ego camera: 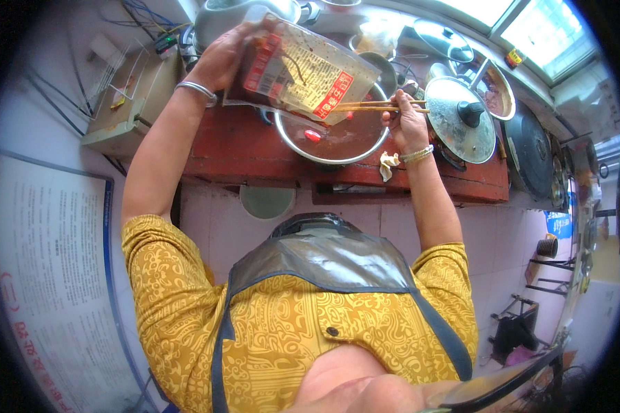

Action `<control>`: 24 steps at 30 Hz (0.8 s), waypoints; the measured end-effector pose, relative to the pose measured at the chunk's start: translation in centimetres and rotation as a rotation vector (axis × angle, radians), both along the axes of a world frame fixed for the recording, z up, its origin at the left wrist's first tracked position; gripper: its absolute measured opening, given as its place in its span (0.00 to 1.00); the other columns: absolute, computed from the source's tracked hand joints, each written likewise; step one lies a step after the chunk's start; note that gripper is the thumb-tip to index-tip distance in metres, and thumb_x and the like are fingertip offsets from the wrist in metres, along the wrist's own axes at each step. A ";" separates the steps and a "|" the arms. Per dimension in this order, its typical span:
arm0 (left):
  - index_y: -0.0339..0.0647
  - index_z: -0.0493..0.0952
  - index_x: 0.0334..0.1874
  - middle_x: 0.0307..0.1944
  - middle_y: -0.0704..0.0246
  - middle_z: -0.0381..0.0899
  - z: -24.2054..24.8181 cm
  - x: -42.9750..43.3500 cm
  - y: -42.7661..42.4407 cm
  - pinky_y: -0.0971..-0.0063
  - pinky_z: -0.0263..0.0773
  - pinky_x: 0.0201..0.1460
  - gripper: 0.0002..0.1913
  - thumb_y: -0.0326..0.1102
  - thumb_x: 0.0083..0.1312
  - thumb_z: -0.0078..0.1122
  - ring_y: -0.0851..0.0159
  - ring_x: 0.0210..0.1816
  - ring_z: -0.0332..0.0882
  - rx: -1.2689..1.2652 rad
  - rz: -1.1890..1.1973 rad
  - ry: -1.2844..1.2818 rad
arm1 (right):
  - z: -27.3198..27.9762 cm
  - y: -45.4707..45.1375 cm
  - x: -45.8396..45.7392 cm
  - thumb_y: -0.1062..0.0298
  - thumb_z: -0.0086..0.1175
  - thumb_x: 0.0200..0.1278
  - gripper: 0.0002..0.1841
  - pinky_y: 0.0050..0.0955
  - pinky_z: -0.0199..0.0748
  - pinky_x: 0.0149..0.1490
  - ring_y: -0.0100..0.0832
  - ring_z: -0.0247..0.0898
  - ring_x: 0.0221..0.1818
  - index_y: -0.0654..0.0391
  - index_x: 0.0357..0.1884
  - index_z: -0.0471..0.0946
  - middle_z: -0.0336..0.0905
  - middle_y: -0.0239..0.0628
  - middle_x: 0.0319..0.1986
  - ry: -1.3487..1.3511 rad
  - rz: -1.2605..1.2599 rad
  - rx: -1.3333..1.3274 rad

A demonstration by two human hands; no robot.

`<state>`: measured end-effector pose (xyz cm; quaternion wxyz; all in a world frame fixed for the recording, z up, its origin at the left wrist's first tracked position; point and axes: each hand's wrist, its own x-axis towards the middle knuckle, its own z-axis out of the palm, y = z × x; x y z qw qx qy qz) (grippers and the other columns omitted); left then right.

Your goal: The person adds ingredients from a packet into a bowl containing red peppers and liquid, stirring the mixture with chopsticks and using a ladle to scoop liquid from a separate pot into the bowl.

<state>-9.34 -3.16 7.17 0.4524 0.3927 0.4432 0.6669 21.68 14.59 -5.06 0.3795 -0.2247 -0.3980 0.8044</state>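
Observation:
My left hand (230, 57) grips the upper left end of a printed plastic pouch (310, 67), which is tilted over a metal pot (336, 161). Dark reddish-brown liquid (341, 144) fills part of the pot, with red pieces, perhaps chilies (312, 136), on its surface. A pair of wooden chopsticks (367, 107) is held in my right hand (408, 118), above the pot's right rim. Their tips meet the pouch's lower edge; whether they are inside it I cannot tell. Part of the pot lies hidden behind the pouch.
The pot stands on a red table (227, 155). A crumpled scrap (389, 166) lies near its front edge. Right of my right hand is a glass lid (452, 121), with a pan of food (498, 93) behind it. A large black round pan or lid (529, 149) stands farther right.

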 end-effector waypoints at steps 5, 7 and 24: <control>0.37 0.69 0.57 0.52 0.64 0.76 -0.5 -0.6 0.2 0.73 0.74 0.55 0.18 0.40 0.75 0.38 0.67 0.50 0.77 -0.015 -0.015 -0.015 | 0.1 0.3 0.7 0.63 0.52 0.67 0.09 0.24 0.71 0.18 0.28 0.72 0.16 0.56 0.33 0.71 0.72 0.33 0.22 -0.029 -0.009 0.040; 0.37 0.70 0.57 0.52 0.64 0.76 -0.2 -0.1 0.1 0.74 0.74 0.55 0.18 0.41 0.74 0.39 0.68 0.49 0.77 0.005 0.003 0.084 | 0.1 0.5 1.2 0.63 0.52 0.67 0.09 0.24 0.70 0.18 0.28 0.71 0.16 0.56 0.32 0.71 0.73 0.33 0.21 -0.058 -0.018 0.057; 0.36 0.69 0.58 0.52 0.64 0.76 -0.5 0.0 0.5 0.75 0.73 0.56 0.18 0.40 0.74 0.41 0.69 0.51 0.76 -0.019 0.017 0.097 | 0.0 -0.1 2.3 0.65 0.54 0.66 0.08 0.19 0.66 0.16 0.22 0.70 0.14 0.56 0.30 0.72 0.72 0.29 0.19 -0.152 -0.082 0.249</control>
